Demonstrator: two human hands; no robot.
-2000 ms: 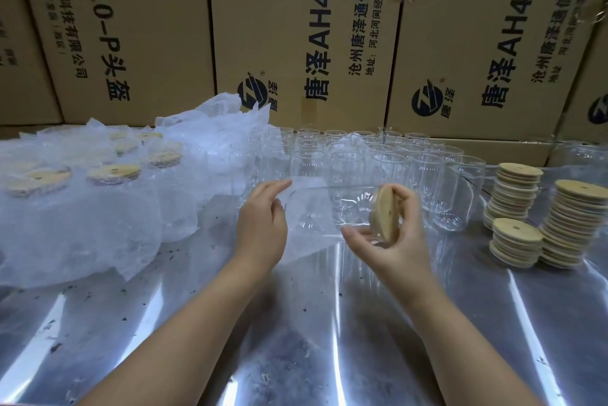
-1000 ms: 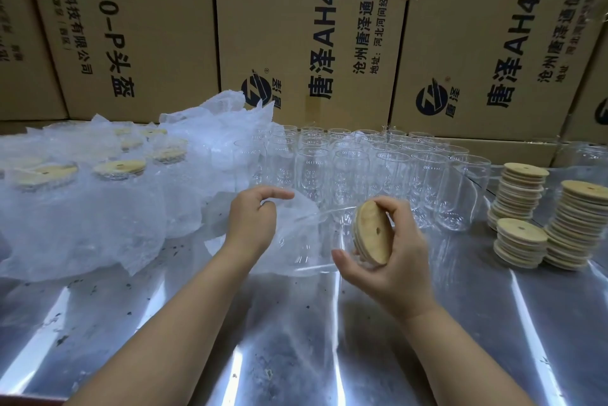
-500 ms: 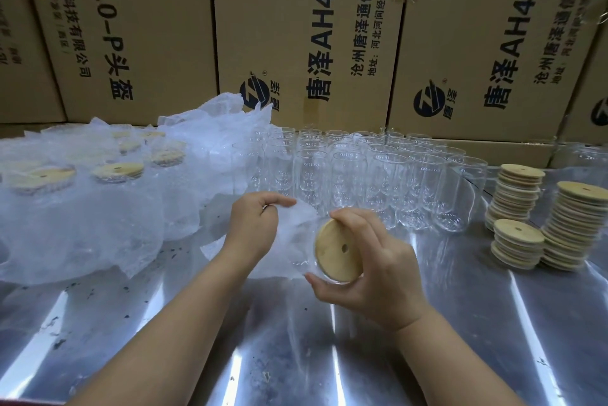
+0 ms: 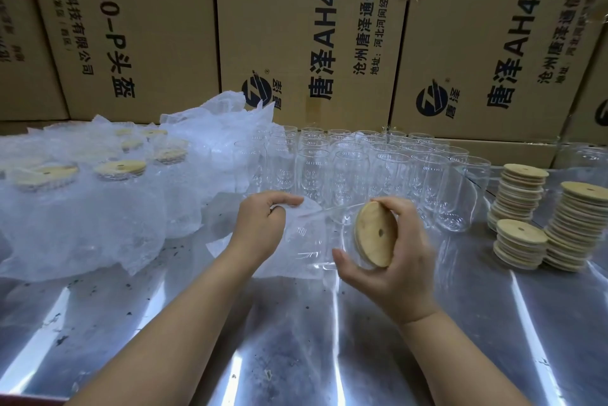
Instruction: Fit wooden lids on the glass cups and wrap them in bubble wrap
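- Right hand [image 4: 394, 261]: grasps the lidded end of a glass cup [image 4: 339, 234], thumb below and fingers curled over the rim. The cup lies on its side above the steel table [image 4: 296, 349]. Over the last two seconds this hand has lowered and rolled the cup.
- Left hand [image 4: 260, 228]: pinches the edge of a bubble wrap sheet [image 4: 289, 261] between thumb and curled fingers. Two seconds ago the sheet was spread nearly flat behind the cup. It has since been drawn round the base end.
- Pile of wrapped cups [image 4: 98, 208], left of the table: unchanged, with lids showing through the wrap.
- Rows of empty glass cups [image 4: 362, 168], at the back: upright, no lids, untouched in this interval.
- Stacks of wooden lids [image 4: 519, 201], at the right: three stacks, no change noted.
- Wooden lid [image 4: 376, 234]: seated on the mouth of the held cup, straw hole visible. Its face has swung from edge-on toward the wearer, then partly back. It appears flush, but the palm hides its lower edge.
- Assessment: lidding looks complete for this cup and wrapping is under way. The sheet covers the base half only, so the lid end remains bare. Much of the batch is still to be processed.
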